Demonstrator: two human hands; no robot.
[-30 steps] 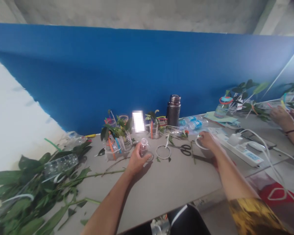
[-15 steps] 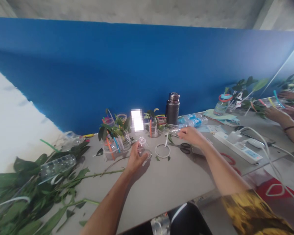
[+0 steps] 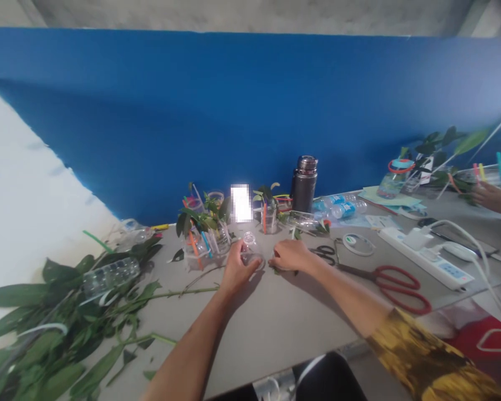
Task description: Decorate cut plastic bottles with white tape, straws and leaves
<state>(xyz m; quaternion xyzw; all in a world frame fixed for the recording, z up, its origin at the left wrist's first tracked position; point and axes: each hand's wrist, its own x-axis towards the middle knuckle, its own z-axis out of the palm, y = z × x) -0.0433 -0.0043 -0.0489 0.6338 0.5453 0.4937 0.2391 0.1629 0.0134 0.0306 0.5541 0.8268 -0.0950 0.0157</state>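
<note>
My left hand (image 3: 239, 262) is curled around the clear cut-off top of a plastic bottle (image 3: 249, 243), which stands neck up on the table. Just to its right, my right hand (image 3: 290, 256) has its fingers closed over a white cable-tie loop, mostly hidden under it. The tie's white tail (image 3: 293, 231) pokes up behind the knuckles. A clear plastic bottle (image 3: 303, 221) lies beyond the right hand. Black-handled scissors (image 3: 326, 254) rest beside the right wrist.
Leafy cuttings (image 3: 67, 312) cover the left side. Clear cups (image 3: 198, 250) with straws and leaves stand behind the left hand. A dark thermos (image 3: 304, 185), red-handled scissors (image 3: 401, 284) and a white power strip (image 3: 426, 259) are to the right. Another person's hand (image 3: 495, 197) shows far right.
My right hand has come from the lying bottle down and left onto the white loop. My left hand stays on the bottle top. The view has turned slightly right, showing the red-handled scissors.
</note>
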